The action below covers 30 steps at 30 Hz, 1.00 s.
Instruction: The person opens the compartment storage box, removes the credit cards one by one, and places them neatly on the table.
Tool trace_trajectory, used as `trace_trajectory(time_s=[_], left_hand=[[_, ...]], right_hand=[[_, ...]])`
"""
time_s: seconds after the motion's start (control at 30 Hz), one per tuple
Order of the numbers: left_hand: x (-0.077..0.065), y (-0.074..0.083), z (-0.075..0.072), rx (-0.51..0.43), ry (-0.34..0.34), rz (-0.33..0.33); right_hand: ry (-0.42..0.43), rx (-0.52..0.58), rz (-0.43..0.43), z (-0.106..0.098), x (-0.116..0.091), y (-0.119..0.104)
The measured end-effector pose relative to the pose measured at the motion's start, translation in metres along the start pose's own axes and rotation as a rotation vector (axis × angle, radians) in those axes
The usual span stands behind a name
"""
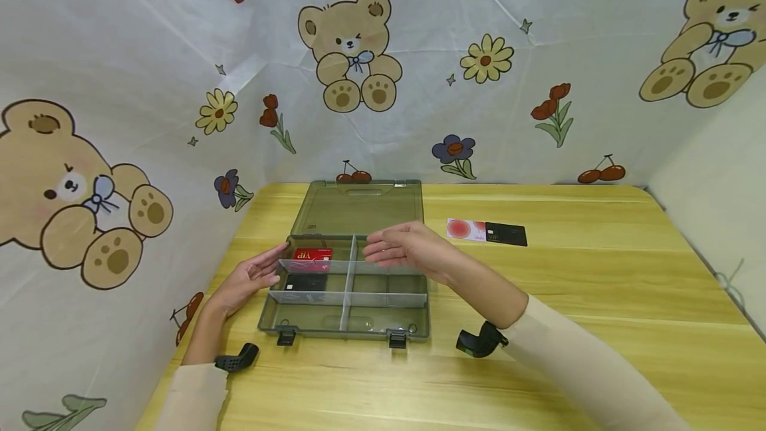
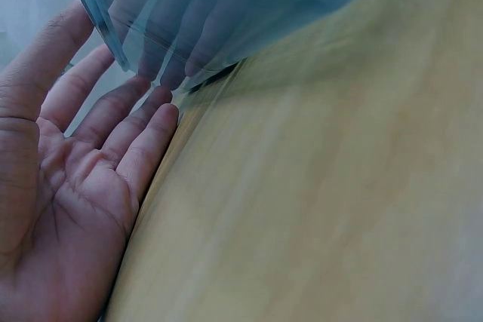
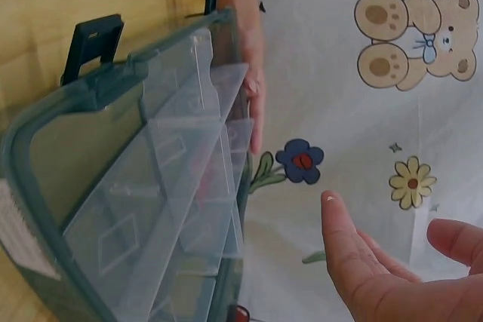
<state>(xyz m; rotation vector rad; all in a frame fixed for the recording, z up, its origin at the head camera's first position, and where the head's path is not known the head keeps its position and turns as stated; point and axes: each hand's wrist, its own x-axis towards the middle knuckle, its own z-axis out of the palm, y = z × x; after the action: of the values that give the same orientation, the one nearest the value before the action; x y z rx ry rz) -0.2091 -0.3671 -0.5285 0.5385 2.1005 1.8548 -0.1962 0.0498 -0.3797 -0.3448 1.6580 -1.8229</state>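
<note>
toward the left edge of the table (image 1: 574, 351), the divided box (image 1: 335, 334) stood with its lid (image 1: 362, 211) folded back toward the rear edge. inside it, a red card (image 1: 312, 255) lay in the back left compartment and a black card (image 1: 308, 283) in the middle left one. your left hand (image 1: 247, 281) was beside the box's left side, fingers loosely extended, gripping nothing; contact was hard to tell. your right hand (image 1: 407, 245) hovered over its back right portion, fingers nearly straight, holding nothing. a light left hand probably served best, since a push could have slid the box; your right fingertips likely did well to clear the dividers (image 1: 389, 299).
</note>
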Motion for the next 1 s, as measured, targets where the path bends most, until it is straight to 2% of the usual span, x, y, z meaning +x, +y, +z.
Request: trace_trajectory(time_s=[0.33, 0.5, 0.73, 1.0], left_hand=[[0.0, -0.001, -0.001, 0.012, -0.02, 0.022], [0.001, -0.002, -0.002, 0.013, -0.029, 0.039], [0.001, 0.002, 0.0, 0.003, -0.02, 0.029], [0.001, -0.001, -0.002, 0.004, -0.032, 0.038]], right_hand=[[-0.06, 0.218, 0.169, 0.021, 0.023, 0.006], [-0.07, 0.275, 0.219, 0.028, 0.035, 0.011], [-0.103, 0.368, 0.302, 0.04, 0.052, 0.014], [-0.064, 0.401, 0.36, 0.05, 0.071, 0.022]])
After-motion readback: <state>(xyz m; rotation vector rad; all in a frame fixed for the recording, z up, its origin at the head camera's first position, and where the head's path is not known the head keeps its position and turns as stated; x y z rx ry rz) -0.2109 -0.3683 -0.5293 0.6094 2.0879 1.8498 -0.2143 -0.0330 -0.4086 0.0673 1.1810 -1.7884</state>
